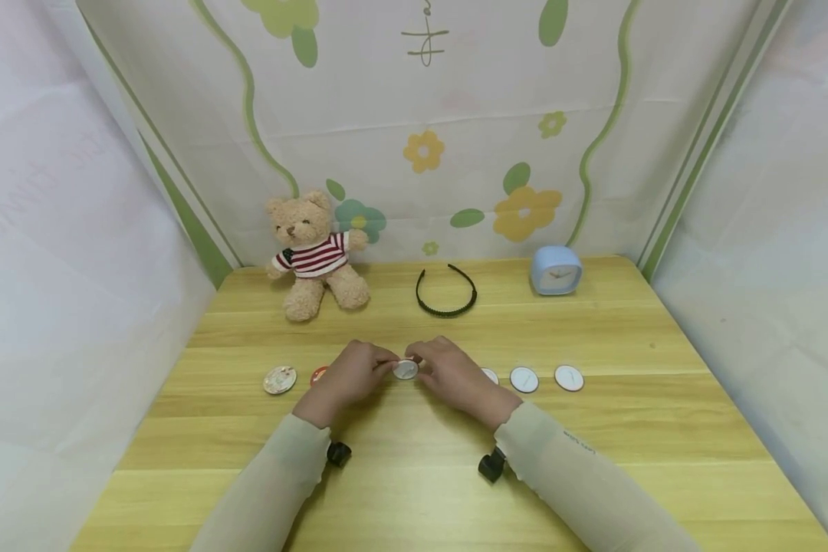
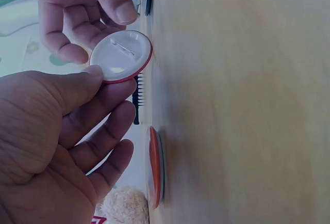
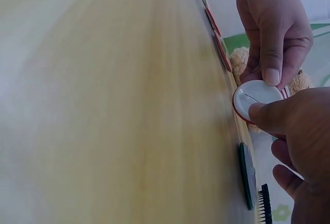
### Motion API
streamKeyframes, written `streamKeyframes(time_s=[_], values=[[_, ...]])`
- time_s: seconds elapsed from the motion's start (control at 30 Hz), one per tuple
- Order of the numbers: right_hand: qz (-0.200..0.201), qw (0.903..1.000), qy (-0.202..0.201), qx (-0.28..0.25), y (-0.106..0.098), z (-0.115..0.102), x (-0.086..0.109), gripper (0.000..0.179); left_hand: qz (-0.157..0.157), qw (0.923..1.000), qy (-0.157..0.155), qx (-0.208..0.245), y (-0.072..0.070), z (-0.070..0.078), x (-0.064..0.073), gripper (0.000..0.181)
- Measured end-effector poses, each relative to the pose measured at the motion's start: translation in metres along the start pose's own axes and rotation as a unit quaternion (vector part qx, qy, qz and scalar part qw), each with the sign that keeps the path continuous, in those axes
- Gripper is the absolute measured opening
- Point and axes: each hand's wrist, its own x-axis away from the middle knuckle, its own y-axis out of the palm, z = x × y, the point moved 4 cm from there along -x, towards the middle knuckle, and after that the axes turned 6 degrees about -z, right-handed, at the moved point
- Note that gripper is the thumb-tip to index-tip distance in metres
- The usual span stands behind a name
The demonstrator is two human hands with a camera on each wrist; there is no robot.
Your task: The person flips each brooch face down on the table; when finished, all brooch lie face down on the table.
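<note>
My left hand (image 1: 359, 372) pinches a round pin badge (image 1: 405, 369) by its edge, thumb and fingers on either side. The badge's white back with a metal safety pin faces me, and a red rim shows in the left wrist view. My right hand (image 1: 448, 374) is at the badge's right side, fingers loosely bent. A fingertip is at the badge's edge, while the right thumb (image 2: 125, 13) stands apart from it in the left wrist view. In the right wrist view that thumb overlaps the badge's back. The badge's front is hidden.
A patterned badge (image 1: 279, 380) and a red badge (image 1: 319, 374), partly hidden, lie left. White-backed badges (image 1: 524, 379) (image 1: 569, 378) lie right, another partly behind my hand. Farther back are a teddy bear (image 1: 313, 257), a black headband (image 1: 445, 310) and a blue clock (image 1: 556, 271).
</note>
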Motion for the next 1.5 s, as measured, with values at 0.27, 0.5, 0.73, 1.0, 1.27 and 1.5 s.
streamKeyframes(time_s=[0.27,0.5,0.73,1.0,1.27,1.5], values=[[0.005,0.9998,-0.014,0.01,0.002,0.0,0.0,0.024,-0.009,0.9995,-0.004,0.031,0.003,-0.002,-0.001,0.014],[-0.006,1.0,0.007,0.0,0.004,0.003,-0.001,0.025,-0.016,0.9981,-0.01,0.058,0.007,-0.003,0.0,0.025],[-0.02,0.9994,0.026,-0.014,0.008,0.005,-0.001,0.028,-0.022,0.9984,-0.023,0.046,0.009,-0.005,-0.002,0.022],[-0.041,0.999,0.012,0.01,0.012,0.008,-0.001,0.031,-0.035,0.9992,-0.012,0.018,0.01,-0.006,-0.002,0.02],[-0.059,0.9969,-0.012,0.05,0.014,0.007,0.0,0.031,-0.042,0.999,-0.011,0.01,0.011,-0.007,-0.003,0.019],[-0.062,0.9968,-0.007,0.049,0.013,0.006,0.0,0.031,-0.037,0.999,-0.017,0.019,0.008,-0.012,0.001,0.027]])
